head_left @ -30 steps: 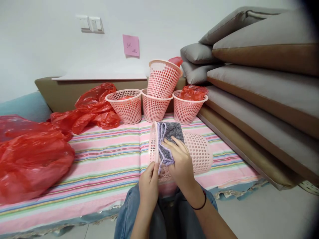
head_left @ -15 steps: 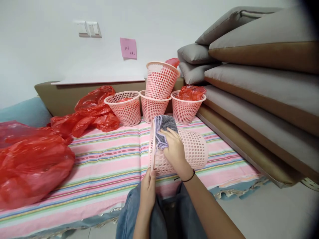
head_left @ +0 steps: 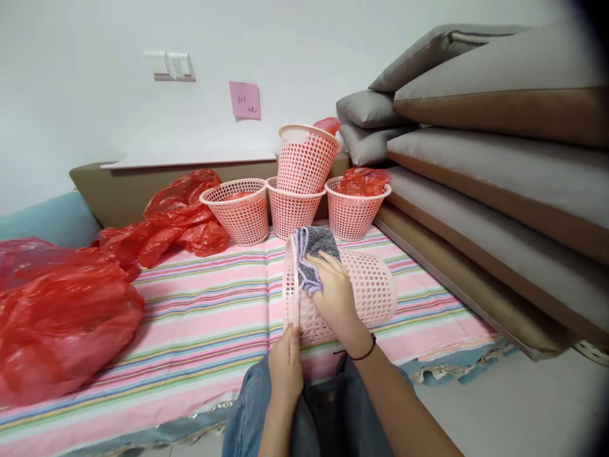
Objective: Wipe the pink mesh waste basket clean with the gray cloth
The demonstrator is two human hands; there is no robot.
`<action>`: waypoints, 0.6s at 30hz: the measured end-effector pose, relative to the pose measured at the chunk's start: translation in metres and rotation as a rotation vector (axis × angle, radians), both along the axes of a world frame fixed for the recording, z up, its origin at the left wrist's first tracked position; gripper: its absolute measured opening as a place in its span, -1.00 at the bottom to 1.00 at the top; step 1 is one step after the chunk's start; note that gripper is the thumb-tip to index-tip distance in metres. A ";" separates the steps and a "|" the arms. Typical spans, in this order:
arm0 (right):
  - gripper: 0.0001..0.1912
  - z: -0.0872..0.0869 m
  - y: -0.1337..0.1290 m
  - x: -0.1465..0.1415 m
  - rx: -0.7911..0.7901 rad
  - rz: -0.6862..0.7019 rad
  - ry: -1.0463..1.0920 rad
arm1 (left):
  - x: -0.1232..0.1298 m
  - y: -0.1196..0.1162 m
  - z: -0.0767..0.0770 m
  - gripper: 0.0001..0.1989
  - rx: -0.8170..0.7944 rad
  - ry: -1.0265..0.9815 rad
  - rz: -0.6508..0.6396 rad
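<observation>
A pink perforated plastic basket (head_left: 373,289) lies on its side in front of me, its mouth facing left. My left hand (head_left: 286,358) grips the near part of its rim, thumb and fingers closed on the edge. My right hand (head_left: 335,292) presses a folded grey cloth (head_left: 320,242) with lilac edging against the outside of the basket, close to the rim. Its fingers are bent over the cloth, and a dark cord circles the wrist. The palm side of that hand is hidden.
Behind stand pink baskets with red bags in them: a left one (head_left: 245,219), a middle one (head_left: 295,212) with a tilted basket (head_left: 304,158) stacked in it, and a right one (head_left: 354,212). Red plastic bags (head_left: 66,324) lie left on the striped cloth (head_left: 200,317). Grey cushions (head_left: 499,152) are piled right.
My view has tilted slightly, so the scene sits a little lower. The left hand shows a bit more of its back at the rim. My right hand keeps the cloth on the basket.
</observation>
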State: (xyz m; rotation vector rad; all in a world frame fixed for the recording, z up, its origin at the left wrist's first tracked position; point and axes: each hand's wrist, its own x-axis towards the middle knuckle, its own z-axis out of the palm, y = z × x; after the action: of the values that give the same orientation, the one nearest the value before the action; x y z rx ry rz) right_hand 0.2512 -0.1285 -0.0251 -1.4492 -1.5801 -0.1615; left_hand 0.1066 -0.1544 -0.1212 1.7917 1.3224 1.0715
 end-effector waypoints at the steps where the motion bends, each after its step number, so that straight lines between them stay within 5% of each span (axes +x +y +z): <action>1: -0.35 -0.002 -0.005 -0.002 0.019 0.000 -0.010 | 0.001 -0.001 0.004 -0.46 0.000 0.027 0.015; 9: -0.32 -0.027 -0.037 -0.019 0.096 -0.011 -0.083 | 0.004 0.009 0.047 -0.50 -0.021 0.006 -0.034; 18: -0.40 -0.021 -0.035 -0.002 0.110 0.025 -0.137 | 0.011 0.022 0.019 -0.51 0.115 -0.005 0.097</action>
State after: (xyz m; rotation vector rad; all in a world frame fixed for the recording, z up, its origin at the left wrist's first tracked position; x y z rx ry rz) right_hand 0.2491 -0.1633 -0.0464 -1.3568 -1.6718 -0.3339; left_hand 0.1171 -0.1323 -0.1024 1.8221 1.3819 1.2255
